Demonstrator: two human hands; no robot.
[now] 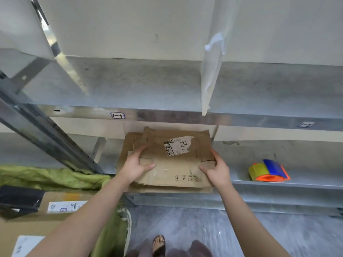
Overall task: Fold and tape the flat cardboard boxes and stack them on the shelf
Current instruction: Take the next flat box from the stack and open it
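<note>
A flat brown cardboard box (172, 164) with a torn white label lies on top of a small pile of flattened boxes on the lower metal shelf (278, 184). My left hand (136, 166) grips the top box at its left edge, thumb on top. My right hand (216, 168) grips its right edge the same way. A tape dispenser (268, 171) in orange, yellow and blue stands on the same shelf, well to the right of the pile.
An upper metal shelf (148, 86) runs above, with a white upright panel (211, 71) on it. A slanted metal brace (46, 132) crosses the left. Green fabric (52, 177) and a large carton (55, 206) sit lower left. My sandalled foot (159, 245) is on the grey floor.
</note>
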